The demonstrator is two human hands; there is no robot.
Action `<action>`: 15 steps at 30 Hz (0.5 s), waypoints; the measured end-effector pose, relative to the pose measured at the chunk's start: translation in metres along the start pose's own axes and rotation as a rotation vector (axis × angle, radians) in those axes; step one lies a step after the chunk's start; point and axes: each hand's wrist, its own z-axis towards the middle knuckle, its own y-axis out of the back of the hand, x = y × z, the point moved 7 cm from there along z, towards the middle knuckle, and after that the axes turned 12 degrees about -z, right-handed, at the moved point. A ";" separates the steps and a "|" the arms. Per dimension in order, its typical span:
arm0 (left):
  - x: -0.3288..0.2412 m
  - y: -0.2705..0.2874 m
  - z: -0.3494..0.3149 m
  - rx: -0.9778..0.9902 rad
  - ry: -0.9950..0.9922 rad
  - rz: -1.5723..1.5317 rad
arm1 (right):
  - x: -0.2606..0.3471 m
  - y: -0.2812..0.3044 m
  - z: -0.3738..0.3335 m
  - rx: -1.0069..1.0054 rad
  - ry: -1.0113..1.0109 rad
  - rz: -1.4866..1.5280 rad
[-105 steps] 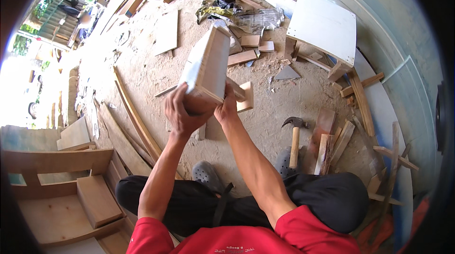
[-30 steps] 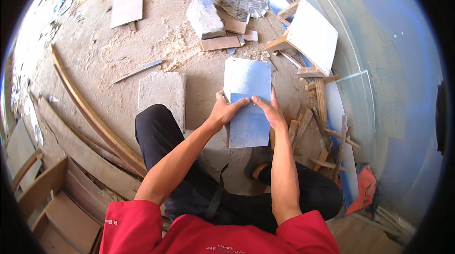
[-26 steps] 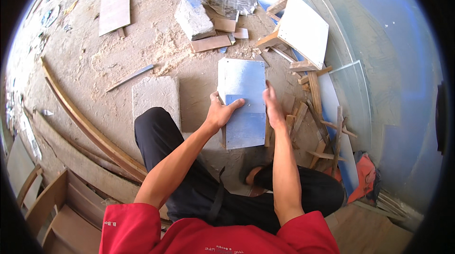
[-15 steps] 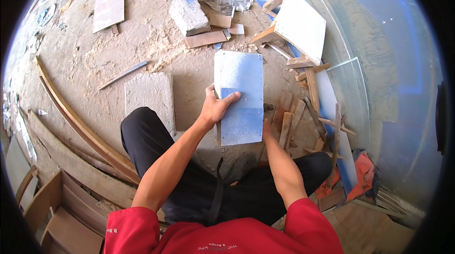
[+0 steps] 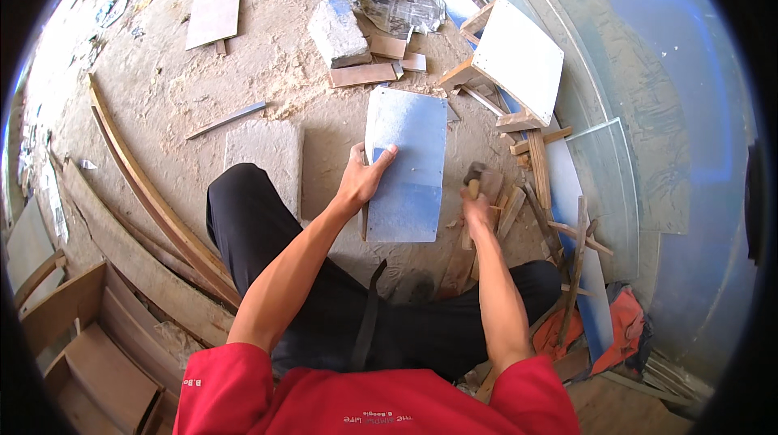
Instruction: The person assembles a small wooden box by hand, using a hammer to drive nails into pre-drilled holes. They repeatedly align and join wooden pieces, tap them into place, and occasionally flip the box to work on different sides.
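The blue-white board [image 5: 409,167] is being steadied by the left hand [image 5: 361,180], fingers grasping its edge, while the hammer [image 5: 476,168] is being gripped in the right hand [image 5: 479,211].

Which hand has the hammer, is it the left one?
No, the right hand grips the hammer, while the left hand holds the blue-and-white panel at its side.
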 end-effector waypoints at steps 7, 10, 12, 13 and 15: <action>0.011 -0.001 0.006 -0.026 -0.032 -0.050 | 0.100 0.037 -0.162 0.118 0.277 0.561; 0.006 -0.008 0.003 -0.022 -0.075 -0.040 | 0.107 0.022 -0.189 0.133 0.318 0.339; 0.006 -0.007 0.003 -0.028 -0.065 -0.070 | 0.111 0.004 -0.193 0.181 0.336 0.326; 0.007 -0.004 0.005 -0.021 -0.087 -0.072 | 0.113 -0.002 -0.196 0.198 0.316 0.272; 0.010 0.000 0.009 -0.009 -0.124 -0.078 | 0.118 -0.003 -0.195 0.188 0.335 0.313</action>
